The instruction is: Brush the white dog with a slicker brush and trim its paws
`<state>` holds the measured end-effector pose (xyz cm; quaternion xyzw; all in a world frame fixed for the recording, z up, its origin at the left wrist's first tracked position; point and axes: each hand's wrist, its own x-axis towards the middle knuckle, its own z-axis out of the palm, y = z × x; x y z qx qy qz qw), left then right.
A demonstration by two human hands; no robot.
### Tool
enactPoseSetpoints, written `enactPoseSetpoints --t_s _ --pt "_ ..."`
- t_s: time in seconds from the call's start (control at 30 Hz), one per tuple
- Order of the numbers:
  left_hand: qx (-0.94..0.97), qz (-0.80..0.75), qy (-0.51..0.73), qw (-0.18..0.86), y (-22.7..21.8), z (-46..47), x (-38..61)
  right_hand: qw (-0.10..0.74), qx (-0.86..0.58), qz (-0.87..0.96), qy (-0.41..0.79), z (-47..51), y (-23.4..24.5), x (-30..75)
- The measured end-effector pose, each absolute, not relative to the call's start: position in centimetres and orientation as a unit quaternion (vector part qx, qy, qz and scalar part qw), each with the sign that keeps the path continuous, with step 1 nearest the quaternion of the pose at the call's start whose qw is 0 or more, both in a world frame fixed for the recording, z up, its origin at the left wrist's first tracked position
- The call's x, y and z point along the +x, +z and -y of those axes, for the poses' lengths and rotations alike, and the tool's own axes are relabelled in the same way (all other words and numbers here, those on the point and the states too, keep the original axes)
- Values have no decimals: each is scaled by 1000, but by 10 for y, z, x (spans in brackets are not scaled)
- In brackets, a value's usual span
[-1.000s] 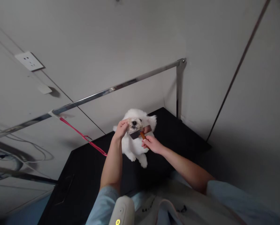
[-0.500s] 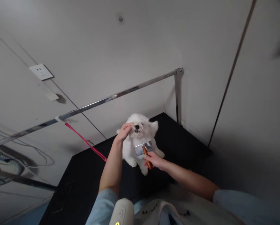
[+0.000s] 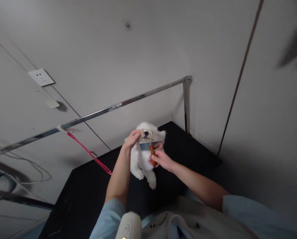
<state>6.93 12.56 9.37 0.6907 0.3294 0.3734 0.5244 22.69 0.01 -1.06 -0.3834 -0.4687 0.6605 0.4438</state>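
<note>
A fluffy white dog (image 3: 135,162) sits on a black table, its muzzle tipped up toward me. My left hand (image 3: 132,138) is closed at the side of the muzzle, the fingers pinched on the fur there. In my right hand (image 3: 163,160) is a slicker brush (image 3: 152,154) with a wooden handle and a flat, shiny metal head. The brush head lies across the dog's chin and upper chest, just below the mouth; its bristle side faces the dog and is hidden from me.
Behind the dog, a metal grooming bar (image 3: 123,103) spans the black table (image 3: 88,192). A red leash (image 3: 88,153) hangs from it at the left. A wall socket (image 3: 41,77) and loose cables (image 3: 36,166) are at the left; a pale device (image 3: 129,225) shows at the bottom.
My right hand has raised the slicker brush from the dog's chest to just under its chin. My left hand stays at the muzzle. The view has shifted slightly.
</note>
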Motion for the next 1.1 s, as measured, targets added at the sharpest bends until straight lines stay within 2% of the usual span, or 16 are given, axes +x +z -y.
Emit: enactPoseSetpoints --t_s 0.07,0.17,0.23,0.4,0.47,0.57,0.6,0.77,0.93,1.1 --pt "682 -330 379 531 94 -119 70 460 -413 466 632 0 -10 226" --pt "680 -331 376 536 96 -103 69 369 -440 460 677 15 -16 225" --pt "683 -329 374 534 97 -88 67 342 -413 466 703 30 -16 224" --pt "697 -319 379 519 100 -45 61 455 -383 527 607 54 -4 222" --pt "704 -316 372 516 101 -32 58 425 -403 530 613 67 -7 218" --pt "712 -310 372 508 104 -24 55 346 -397 497 690 90 -11 211" --pt "714 -307 372 507 105 -24 56 346 -381 493 701 94 -9 211" --pt "741 -279 312 526 115 -39 66 482 -371 510 608 88 9 216" --pt "767 -257 279 518 119 -58 77 371 -399 448 709 83 3 220" --pt "759 -255 269 535 112 -81 85 486 -388 452 639 65 4 220"
